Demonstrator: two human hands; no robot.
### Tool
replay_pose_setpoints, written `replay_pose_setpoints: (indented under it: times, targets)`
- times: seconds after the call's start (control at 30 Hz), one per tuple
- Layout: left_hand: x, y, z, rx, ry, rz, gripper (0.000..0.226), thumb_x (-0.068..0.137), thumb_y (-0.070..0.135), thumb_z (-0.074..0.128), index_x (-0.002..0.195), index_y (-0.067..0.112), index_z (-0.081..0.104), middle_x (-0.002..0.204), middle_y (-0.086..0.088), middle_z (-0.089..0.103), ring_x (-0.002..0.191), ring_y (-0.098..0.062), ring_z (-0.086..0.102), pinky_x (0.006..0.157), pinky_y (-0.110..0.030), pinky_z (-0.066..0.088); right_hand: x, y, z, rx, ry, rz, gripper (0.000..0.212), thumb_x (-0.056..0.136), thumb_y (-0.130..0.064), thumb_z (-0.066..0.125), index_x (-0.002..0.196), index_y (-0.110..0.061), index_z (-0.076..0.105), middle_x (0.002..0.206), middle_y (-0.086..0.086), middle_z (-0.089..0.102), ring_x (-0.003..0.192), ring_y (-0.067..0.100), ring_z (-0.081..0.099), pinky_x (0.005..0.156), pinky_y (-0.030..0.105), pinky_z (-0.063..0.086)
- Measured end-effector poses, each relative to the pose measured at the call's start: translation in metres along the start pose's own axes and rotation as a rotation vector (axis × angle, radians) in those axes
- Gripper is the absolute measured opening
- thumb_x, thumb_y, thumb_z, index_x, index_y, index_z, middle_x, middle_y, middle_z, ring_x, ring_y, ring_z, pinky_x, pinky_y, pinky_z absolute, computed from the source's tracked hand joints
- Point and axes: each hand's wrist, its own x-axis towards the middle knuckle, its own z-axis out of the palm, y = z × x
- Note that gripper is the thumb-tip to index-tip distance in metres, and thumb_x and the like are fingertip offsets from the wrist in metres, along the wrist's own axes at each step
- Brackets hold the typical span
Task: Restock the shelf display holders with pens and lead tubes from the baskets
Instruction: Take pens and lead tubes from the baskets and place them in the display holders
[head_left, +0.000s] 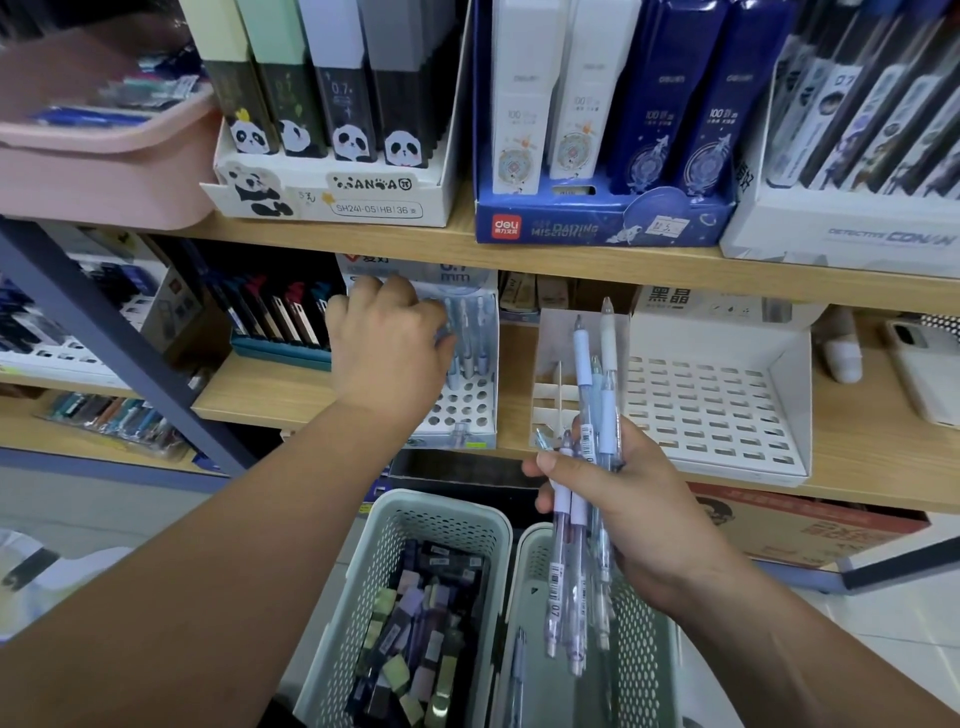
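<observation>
Green baskets (448, 505) sit nearest, one full of lead tubes (415, 623), the other nearly bare. Above them the right hand (639, 512) grips a bundle of pens (583, 374). The left hand (387, 348) curls at the holed holder (465, 410); whether it pinches a pen is hidden. Each pen should go upright into a free hole, back rows first. Beyond, the wooden shelf (260, 389) carries boxed stock over pale floor tiles (914, 639).
</observation>
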Motion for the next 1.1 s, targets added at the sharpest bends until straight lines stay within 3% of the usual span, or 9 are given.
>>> replay_pose_setpoints:
  times: [0.2, 0.27, 0.33, 0.4, 0.5, 0.57, 0.7, 0.9, 1.1]
  targets:
    - [-0.003, 0.002, -0.006, 0.046, -0.029, 0.059, 0.037, 0.085, 0.034, 0.074, 0.116, 0.014, 0.073, 0.099, -0.013, 0.068, 0.098, -0.039, 0.056, 0.078, -0.044, 0.040, -0.001, -0.005, -0.002, 0.066, -0.054, -0.025, 0.029, 0.088, -0.007, 0.075, 0.107, -0.011, 0.054, 0.097, 0.016, 0.077, 0.070, 0.024, 0.072, 0.058, 0.028, 0.055]
    - [-0.006, 0.006, -0.015, -0.071, 0.009, 0.090, 0.031, 0.088, 0.027, 0.071, 0.115, 0.012, 0.073, 0.097, -0.013, 0.069, 0.095, -0.038, 0.058, 0.080, -0.045, 0.043, -0.001, -0.006, -0.001, 0.066, -0.063, -0.055, 0.033, 0.083, -0.011, 0.076, 0.107, -0.012, 0.054, 0.097, 0.016, 0.077, 0.072, 0.026, 0.073, 0.059, 0.029, 0.056]
    - [-0.016, 0.013, -0.027, -0.323, -0.011, 0.116, 0.018, 0.094, 0.025, 0.066, 0.099, 0.011, 0.076, 0.084, -0.007, 0.068, 0.084, -0.029, 0.059, 0.078, -0.040, 0.047, -0.001, -0.007, 0.001, 0.061, -0.052, -0.074, 0.035, 0.078, -0.016, 0.074, 0.107, -0.014, 0.055, 0.097, 0.015, 0.077, 0.076, 0.029, 0.075, 0.061, 0.029, 0.056]
    - [-0.032, 0.025, -0.036, -0.691, -0.194, -0.025, 0.027, 0.098, 0.031, 0.061, 0.078, 0.015, 0.071, 0.068, 0.000, 0.061, 0.069, -0.014, 0.056, 0.069, -0.034, 0.045, 0.000, -0.006, 0.002, 0.073, -0.035, -0.085, 0.038, 0.077, -0.016, 0.074, 0.111, -0.014, 0.057, 0.097, 0.015, 0.077, 0.079, 0.032, 0.076, 0.063, 0.030, 0.057]
    - [-0.057, 0.040, -0.047, -1.194, -0.516, -0.338, 0.021, 0.094, 0.031, 0.069, 0.078, 0.020, 0.076, 0.071, 0.001, 0.070, 0.067, -0.008, 0.065, 0.064, -0.025, 0.052, 0.000, -0.006, 0.007, 0.094, -0.048, -0.127, 0.034, 0.081, -0.006, 0.073, 0.114, -0.013, 0.064, 0.098, 0.017, 0.076, 0.085, 0.037, 0.075, 0.072, 0.039, 0.061]
    - [-0.069, 0.044, -0.049, -1.348, -0.578, -0.434, 0.012, 0.090, 0.018, 0.075, 0.080, 0.022, 0.079, 0.077, -0.002, 0.075, 0.071, -0.010, 0.070, 0.067, -0.023, 0.057, -0.001, -0.005, 0.012, 0.103, -0.068, -0.149, 0.026, 0.080, -0.004, 0.072, 0.104, -0.015, 0.069, 0.098, 0.018, 0.076, 0.085, 0.037, 0.075, 0.069, 0.035, 0.061]
    - [-0.078, 0.036, -0.046, -1.433, -0.614, -0.584, 0.006, 0.087, 0.012, 0.077, 0.082, 0.014, 0.079, 0.077, -0.005, 0.075, 0.066, -0.011, 0.069, 0.060, -0.019, 0.053, -0.004, 0.000, 0.019, 0.062, -0.084, -0.097, 0.022, 0.086, -0.005, 0.071, 0.090, -0.027, 0.070, 0.097, 0.018, 0.077, 0.087, 0.037, 0.076, 0.058, 0.034, 0.059]
    - [-0.077, 0.026, -0.052, -1.469, -0.558, -0.678, 0.006, 0.091, 0.012, 0.072, 0.089, 0.014, 0.077, 0.082, -0.012, 0.076, 0.068, -0.015, 0.068, 0.058, -0.026, 0.050, 0.000, 0.003, 0.018, 0.060, 0.007, -0.094, 0.026, 0.087, 0.003, 0.071, 0.109, -0.005, 0.059, 0.096, 0.022, 0.075, 0.087, 0.039, 0.075, 0.065, 0.039, 0.061]
    - [-0.064, 0.006, -0.058, -1.530, -0.378, -0.786, 0.007, 0.092, 0.012, 0.071, 0.085, 0.013, 0.074, 0.083, -0.006, 0.075, 0.071, -0.020, 0.073, 0.059, -0.025, 0.056, 0.005, 0.002, 0.005, -0.044, 0.130, -0.088, 0.030, 0.085, 0.002, 0.073, 0.107, -0.012, 0.058, 0.086, 0.016, 0.076, 0.082, 0.030, 0.075, 0.063, 0.041, 0.062]
